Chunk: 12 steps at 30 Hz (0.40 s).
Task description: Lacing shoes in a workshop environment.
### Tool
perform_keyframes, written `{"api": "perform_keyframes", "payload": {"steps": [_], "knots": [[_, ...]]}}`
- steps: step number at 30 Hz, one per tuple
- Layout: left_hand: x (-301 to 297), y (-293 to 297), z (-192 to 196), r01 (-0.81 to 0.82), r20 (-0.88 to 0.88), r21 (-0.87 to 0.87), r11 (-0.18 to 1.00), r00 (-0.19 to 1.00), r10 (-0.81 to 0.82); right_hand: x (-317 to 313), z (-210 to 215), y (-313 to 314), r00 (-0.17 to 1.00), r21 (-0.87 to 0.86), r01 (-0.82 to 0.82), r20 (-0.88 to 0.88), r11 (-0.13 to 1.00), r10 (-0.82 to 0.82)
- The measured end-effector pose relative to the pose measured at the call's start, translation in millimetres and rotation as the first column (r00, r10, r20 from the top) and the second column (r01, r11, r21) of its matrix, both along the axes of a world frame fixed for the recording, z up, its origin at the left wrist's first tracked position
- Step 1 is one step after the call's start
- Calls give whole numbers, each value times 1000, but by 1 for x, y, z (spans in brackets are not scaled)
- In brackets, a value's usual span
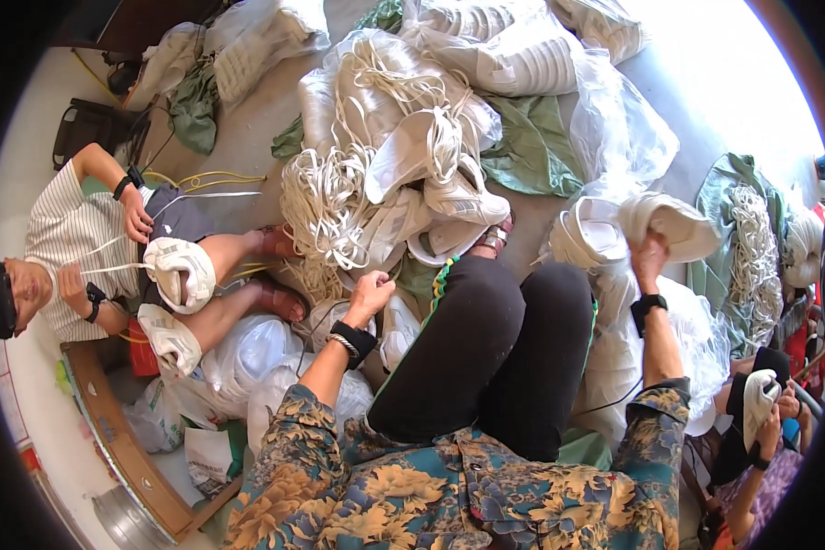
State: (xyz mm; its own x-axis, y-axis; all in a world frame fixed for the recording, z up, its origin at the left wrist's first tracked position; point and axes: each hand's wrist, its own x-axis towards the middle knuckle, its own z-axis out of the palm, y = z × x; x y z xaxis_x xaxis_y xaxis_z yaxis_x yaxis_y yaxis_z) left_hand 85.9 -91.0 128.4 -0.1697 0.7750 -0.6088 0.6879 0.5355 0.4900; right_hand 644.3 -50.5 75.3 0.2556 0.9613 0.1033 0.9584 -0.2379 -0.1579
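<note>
My right hand (649, 258) grips a white shoe (671, 225) from below, beside a stack of similar white shoes (588, 234) in clear plastic. To the left of my knees, my left hand (373, 293) has its fingers curled closed. Whatever may be between those fingers is too small to make out. Just beyond it hangs a thick bundle of cream shoelaces (325, 206). More white shoes (463, 197) lie piled in front of my knees, with loose laces (403, 78) over the plastic-wrapped heap behind them.
At the left a seated person (73, 215) pulls a lace through a white shoe (181, 273). Another person's hands (775, 426) hold a shoe at the lower right. Green sacks (532, 137), plastic bags (257, 353) and a wooden drawer (124, 440) surround me.
</note>
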Motion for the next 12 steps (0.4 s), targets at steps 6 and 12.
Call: {"api": "perform_keyframes", "payload": {"steps": [6,12], "knots": [[33,63,9,157,-249,339,928,966,-73,-52,-29,3,896,-476,-234,-443,848,-1],[73,130,-8,382,-485,460,801,864,-133,-51,-33,-16,946,-148,-69,-324,987,18]]}}
